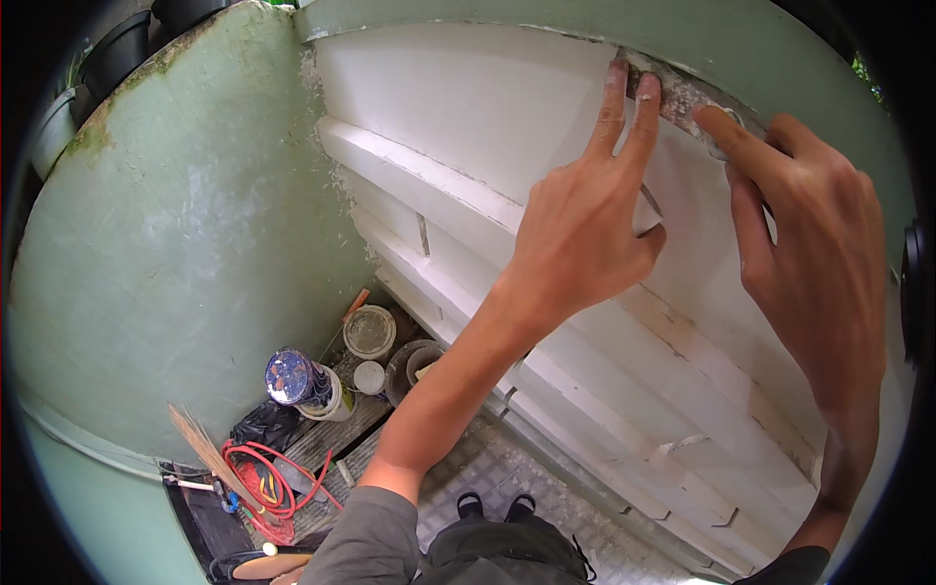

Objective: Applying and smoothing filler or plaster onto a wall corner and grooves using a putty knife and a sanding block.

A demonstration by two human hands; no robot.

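A white wooden panel (468, 107) stands upright in front of the person, ribbed with horizontal slats and set against a pale green wall (185, 244) on the left. Both hands work at its far upper right corner, where a strip of grey filler (678, 97) runs along the seam between the panel and the green frame above it.

The left hand (585, 224) lies flat against the white surface, index and middle fingers stretched up so their tips touch the grey strip, probably to press it into the seam. It grips nothing; the other fingers are loosely curled.

The right hand (809, 253) comes in from the right, its index finger extended and pressing the right end of the same strip. Something small and pale may sit under that fingertip, but it cannot be told for certain, and the hand seems to hold nothing else.

Down on the floor at the near left stand a paint can (297, 380) with a spattered lid, a white tub (370, 331) and a dark bowl (414, 366), within reach of the work. A coil of red cable (268, 478) lies beside them, next to a straw broom (200, 444).
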